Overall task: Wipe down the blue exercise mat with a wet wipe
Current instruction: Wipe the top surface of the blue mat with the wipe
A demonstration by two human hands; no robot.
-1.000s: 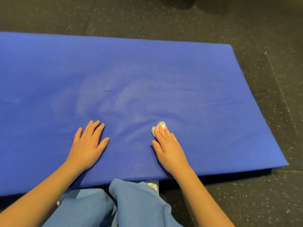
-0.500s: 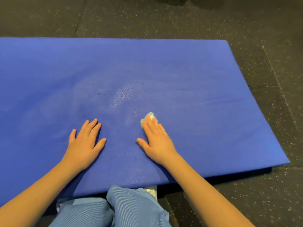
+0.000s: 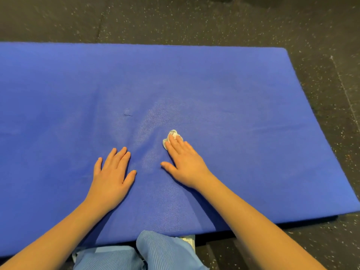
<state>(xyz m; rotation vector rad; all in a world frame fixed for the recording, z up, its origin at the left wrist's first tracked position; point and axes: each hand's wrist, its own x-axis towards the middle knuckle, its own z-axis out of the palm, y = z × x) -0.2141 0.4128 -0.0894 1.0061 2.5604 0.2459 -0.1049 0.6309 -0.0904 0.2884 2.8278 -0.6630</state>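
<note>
the blue exercise mat (image 3: 243, 90) is lying flat on the dark speckled floor (image 3: 175, 20). the left hand (image 3: 112, 177) is resting palm down on it, with its fingers straight and slightly spread. the right hand (image 3: 185, 164), fingers also straight, is pressing the crumpled white wet wipe (image 3: 173, 133) onto the mat under its fingertips. light blue trousers (image 3: 155, 252) are showing at the mat's near edge.

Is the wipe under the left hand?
No, the wipe lies under the fingers of the right hand; the left hand rests bare on the mat.
</note>
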